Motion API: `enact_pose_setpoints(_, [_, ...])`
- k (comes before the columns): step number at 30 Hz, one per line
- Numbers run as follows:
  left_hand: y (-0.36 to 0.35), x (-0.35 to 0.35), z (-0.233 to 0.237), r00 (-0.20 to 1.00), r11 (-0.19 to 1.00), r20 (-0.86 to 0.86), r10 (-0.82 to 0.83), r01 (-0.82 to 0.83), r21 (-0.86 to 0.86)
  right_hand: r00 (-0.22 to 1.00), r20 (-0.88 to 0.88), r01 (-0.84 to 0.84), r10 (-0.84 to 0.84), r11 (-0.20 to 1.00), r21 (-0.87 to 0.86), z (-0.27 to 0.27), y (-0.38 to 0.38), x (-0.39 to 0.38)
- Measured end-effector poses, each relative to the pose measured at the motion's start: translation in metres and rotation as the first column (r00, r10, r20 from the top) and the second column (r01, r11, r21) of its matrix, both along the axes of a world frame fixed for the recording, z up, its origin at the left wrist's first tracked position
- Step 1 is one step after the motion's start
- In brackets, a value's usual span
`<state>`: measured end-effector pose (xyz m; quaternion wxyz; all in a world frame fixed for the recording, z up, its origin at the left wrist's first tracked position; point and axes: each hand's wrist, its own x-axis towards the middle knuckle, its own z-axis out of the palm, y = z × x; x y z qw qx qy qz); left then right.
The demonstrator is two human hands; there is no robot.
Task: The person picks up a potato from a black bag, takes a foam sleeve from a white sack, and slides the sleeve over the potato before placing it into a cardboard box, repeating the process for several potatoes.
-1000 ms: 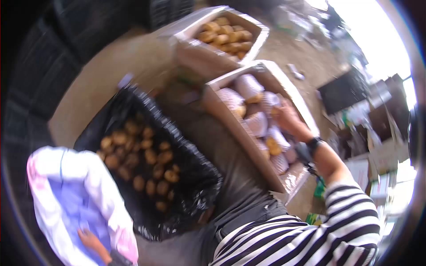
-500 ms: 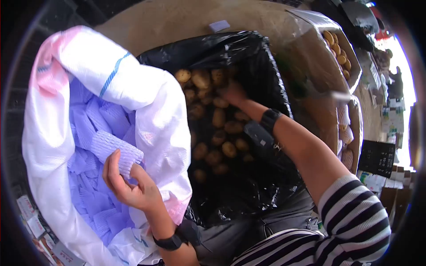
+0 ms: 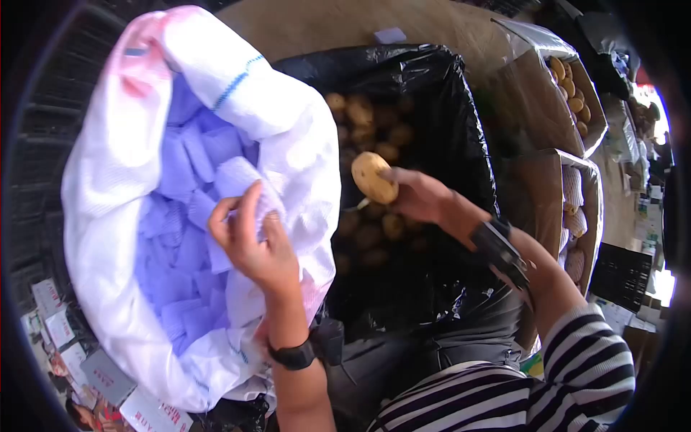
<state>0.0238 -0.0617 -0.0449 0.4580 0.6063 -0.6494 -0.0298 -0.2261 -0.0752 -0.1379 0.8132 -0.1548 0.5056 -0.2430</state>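
My left hand (image 3: 255, 245) pinches a pale foam net sleeve (image 3: 239, 175) between thumb and fingers, over the mouth of a white woven sack (image 3: 295, 108). Inside that sack lie many lavender foam sleeves (image 3: 173, 266). A yellowish-brown potato (image 3: 373, 176) is gripped by my right hand (image 3: 425, 196), raised above a container lined with a black plastic bag (image 3: 471, 129). More potatoes (image 3: 360, 111) lie in the bag, partly in shadow. Potato and held sleeve are apart, the potato to the right of the sleeve.
At the right stand cardboard boxes, one with bare potatoes (image 3: 568, 90) and another with sleeved potatoes (image 3: 574, 194). A dark crate (image 3: 619, 277) is beyond them. Printed cartons (image 3: 108, 378) lie at the lower left. A small pale piece (image 3: 390, 35) rests on the floor behind the bag.
My right hand has come up out of the black bag with a potato in its fingers. My left hand still holds the foam sleeve, now tilted differently. The whole view has shifted somewhat.
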Motion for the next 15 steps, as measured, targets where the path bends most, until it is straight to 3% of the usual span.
enact_pose_setpoints(1, [0.006,-0.007,0.002,1.0,0.997,-0.026,0.006,-0.004,0.076,0.957,0.285,0.079,-0.059,0.995,-0.061,0.034,0.028,0.01])
enact_pose_setpoints(3, [0.019,-0.015,0.005,1.0,0.998,-0.009,0.0,0.0,0.065,0.875,0.478,0.166,-0.078,0.976,-0.144,0.076,0.058,0.023])
enact_pose_setpoints(4, [0.026,-0.024,0.011,0.995,1.0,0.099,-0.023,0.025,-0.015,0.83,0.551,0.208,-0.083,0.964,-0.168,0.082,0.073,0.026])
enact_pose_setpoints(5, [0.036,-0.032,0.005,0.972,0.999,0.232,-0.029,0.021,0.037,0.78,0.62,0.25,-0.086,0.951,-0.184,0.087,0.087,0.028])
enact_pose_setpoints(6, [0.052,-0.044,0.014,0.976,0.959,0.104,-0.189,0.161,0.232,0.734,0.672,0.263,-0.104,0.955,-0.14,0.091,0.1,0.03])
enact_pose_setpoints(7, [0.062,-0.058,-0.002,0.94,0.901,-0.055,-0.338,0.34,0.268,0.707,0.7,0.274,-0.098,0.951,-0.144,0.104,0.107,0.033])
enact_pose_setpoints(8, [0.079,-0.07,-0.012,0.875,0.864,-0.36,-0.322,0.427,0.266,0.705,0.696,0.299,-0.134,0.946,-0.122,0.105,0.113,0.034])
enact_pose_setpoints(9, [0.083,-0.071,-0.012,0.91,0.86,-0.315,-0.269,0.375,0.347,0.7,0.695,0.317,-0.165,0.944,-0.095,0.103,0.116,0.031])
enact_pose_setpoints(10, [0.084,-0.072,-0.006,0.704,0.706,-0.71,0.001,0.503,0.499,0.711,0.679,0.334,-0.183,0.938,-0.097,0.101,0.117,0.029])
enact_pose_setpoints(11, [0.083,-0.071,0.002,0.35,0.691,-0.878,0.326,0.546,0.475,0.696,0.699,0.315,-0.164,0.944,-0.093,0.1,0.117,0.026])
enact_pose_setpoints(13, [0.084,-0.069,0.008,0.483,0.78,-0.832,0.272,0.396,0.485,0.95,0.313,0.115,0.006,0.924,-0.365,0.103,0.114,0.02])
enact_pose_setpoints(14, [0.088,-0.069,0.006,0.687,0.824,-0.708,0.16,0.302,0.479,0.947,0.321,0.119,0.002,0.926,-0.359,0.105,0.113,0.023])
enact_pose_setpoints(15, [0.093,-0.07,0.007,0.687,0.817,-0.711,0.151,0.318,0.481,0.99,0.138,0.087,-0.03,0.899,-0.429,0.109,0.112,0.025])
